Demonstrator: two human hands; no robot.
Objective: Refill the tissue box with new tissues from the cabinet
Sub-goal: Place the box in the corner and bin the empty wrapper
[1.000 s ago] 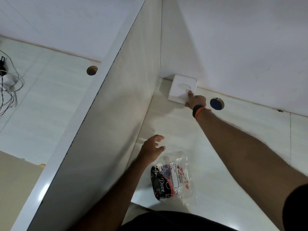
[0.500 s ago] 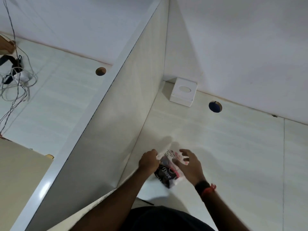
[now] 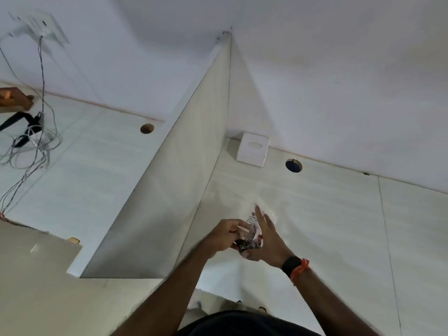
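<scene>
A white square tissue box (image 3: 252,149) with an oval slot on top stands in the far corner of the desk, against the wall and the divider panel. Well in front of it, both my hands hold a clear plastic tissue packet (image 3: 252,235) with dark and red print above the desk. My left hand (image 3: 225,235) pinches the packet's left side with closed fingers. My right hand (image 3: 268,241), with a black band and orange thread at the wrist, grips its right side, index finger stretched up. The packet is crumpled and partly hidden between the hands.
A tall pale divider panel (image 3: 174,190) runs along the left of the desk surface (image 3: 327,226). A round cable hole (image 3: 293,165) sits right of the box, another hole (image 3: 147,128) on the neighbouring desk. Tangled cables (image 3: 31,141) lie far left.
My right hand left the tissue box and came back to the packet. Both hands took the packet off the desk and are crumpling it. The view tilted upward.
</scene>
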